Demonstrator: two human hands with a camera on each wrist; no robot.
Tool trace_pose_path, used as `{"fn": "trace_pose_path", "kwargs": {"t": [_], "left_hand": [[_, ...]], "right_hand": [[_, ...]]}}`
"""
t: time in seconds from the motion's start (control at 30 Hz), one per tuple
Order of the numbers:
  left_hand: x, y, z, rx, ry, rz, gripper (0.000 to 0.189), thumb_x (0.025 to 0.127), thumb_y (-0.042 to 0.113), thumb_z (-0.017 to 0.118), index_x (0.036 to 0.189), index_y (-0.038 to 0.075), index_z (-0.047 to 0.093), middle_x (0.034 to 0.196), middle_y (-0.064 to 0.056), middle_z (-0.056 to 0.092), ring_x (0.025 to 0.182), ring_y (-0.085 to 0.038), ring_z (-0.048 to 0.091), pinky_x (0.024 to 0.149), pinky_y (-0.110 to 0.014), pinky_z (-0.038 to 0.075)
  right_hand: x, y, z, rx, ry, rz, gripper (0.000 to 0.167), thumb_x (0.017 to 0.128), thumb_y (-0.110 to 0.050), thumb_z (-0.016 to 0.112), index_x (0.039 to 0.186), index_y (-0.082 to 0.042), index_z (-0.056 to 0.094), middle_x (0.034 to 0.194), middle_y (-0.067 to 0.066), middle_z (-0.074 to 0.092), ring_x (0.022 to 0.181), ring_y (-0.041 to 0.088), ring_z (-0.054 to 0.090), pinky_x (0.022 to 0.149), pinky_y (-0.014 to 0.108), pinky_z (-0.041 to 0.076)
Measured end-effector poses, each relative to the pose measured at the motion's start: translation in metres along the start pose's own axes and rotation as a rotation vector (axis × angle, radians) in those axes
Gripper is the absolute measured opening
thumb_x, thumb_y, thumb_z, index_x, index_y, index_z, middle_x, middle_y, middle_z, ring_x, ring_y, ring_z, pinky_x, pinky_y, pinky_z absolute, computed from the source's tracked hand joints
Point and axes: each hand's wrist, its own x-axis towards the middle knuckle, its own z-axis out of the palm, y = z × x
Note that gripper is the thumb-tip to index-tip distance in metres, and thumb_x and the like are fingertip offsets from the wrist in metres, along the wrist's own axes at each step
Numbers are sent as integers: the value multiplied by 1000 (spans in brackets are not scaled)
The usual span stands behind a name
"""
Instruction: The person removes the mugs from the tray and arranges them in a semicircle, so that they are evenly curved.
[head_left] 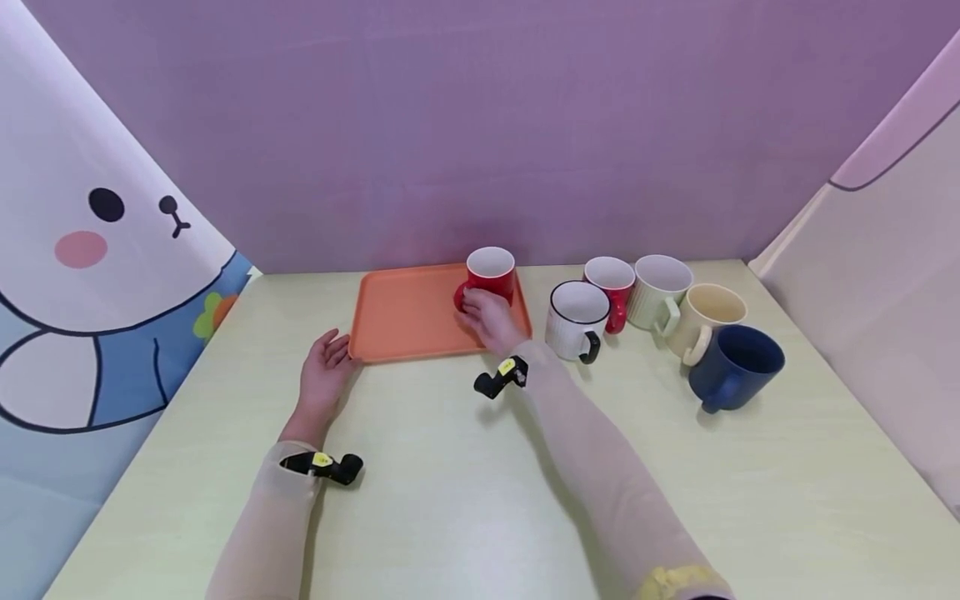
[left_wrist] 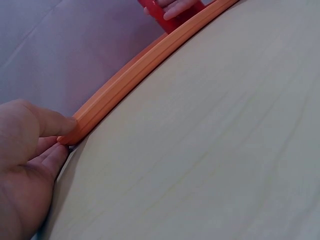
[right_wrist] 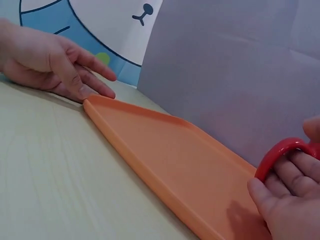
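Note:
My right hand (head_left: 491,318) grips a red mug (head_left: 501,279) with a white inside, its fingers through the handle (right_wrist: 280,152). The mug stands upright over the right end of a flat orange tray (head_left: 412,312); whether its base touches the tray is hidden. At the tray's front left corner is my left hand (head_left: 326,371). In the left wrist view, the left hand (left_wrist: 25,150) pinches that corner between thumb and fingers. To the right of my right hand stand a white mug (head_left: 570,329) with a black rim and handle, and a second red mug (head_left: 615,287).
Further right stand a pale ribbed mug (head_left: 660,283), a cream mug (head_left: 712,308) and a dark blue mug (head_left: 727,375), close together. A purple cloth wall (head_left: 480,133) rises behind the pale wooden table (head_left: 450,467). Printed cloths hang on both sides.

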Motion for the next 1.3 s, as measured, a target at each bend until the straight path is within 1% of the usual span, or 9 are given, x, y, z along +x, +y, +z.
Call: {"fn": "trace_pose_path", "kwargs": {"t": [0.17,0.43,0.67,0.77,0.87,1.0,1.1,1.2,1.3], "left_hand": [[1,-1,-1,-7,-1,-13,72,94,-16,53,154,-5,17,152,-27,33,142,-35,35,114,-32,37],[-1,0,-2,-11,-1,-13,71,94,-16,52,154,-6,16,152,-27,33,142,-35,35,114,-30,37],[-3,5,-1,-7,-2,-3,71,94,-16,51,154,-6,14,153,-29,31,142,-36,34,116,-33,35],[-2,4,-1,-22,-2,-2,72,94,-17,51,154,-7,14,153,-29,31,142,-36,34,116,-34,34],[-1,2,0,-30,-2,-9,72,93,-18,51,154,-6,14,153,-29,31,142,-36,34,116,-33,35],[0,2,1,-21,-1,-15,72,93,-18,51,154,-6,15,153,-28,32,142,-35,34,114,-31,37],[0,2,1,-26,-2,-15,72,93,-18,51,155,-5,15,153,-28,31,142,-35,34,115,-32,36],[1,1,0,-35,-7,-16,73,93,-18,51,155,-5,13,154,-28,30,143,-35,33,116,-33,34],[1,0,0,-34,-8,-16,74,93,-18,51,155,-5,13,154,-28,30,143,-35,33,116,-33,35]], "right_hand": [[-4,-3,-3,-74,29,3,27,101,-10,56,123,5,58,103,9,59,93,22,55,106,43,49],[-12,-9,-12,-153,65,-15,29,101,-16,61,120,6,59,114,19,61,86,21,57,101,43,52],[-16,-13,-17,-181,56,-2,16,98,-12,64,101,3,65,107,24,65,75,20,63,84,38,60],[-18,-15,-18,-183,42,19,19,98,-11,64,106,6,65,106,24,66,78,22,65,81,38,61],[-20,-18,-19,-188,39,42,25,98,-12,65,113,8,63,105,21,66,81,23,65,83,39,60],[-24,-21,-20,-193,37,64,17,97,-12,65,105,4,65,96,15,67,80,23,65,82,40,60],[-27,-24,-20,-172,30,75,9,97,-10,64,94,-1,65,85,10,68,76,24,64,72,36,62],[-31,-25,-19,-156,20,97,9,97,-9,64,96,0,64,82,10,68,76,25,64,65,32,60],[-35,-26,-17,-177,12,119,13,97,-9,64,104,2,63,90,12,65,80,25,63,66,30,59]]}}
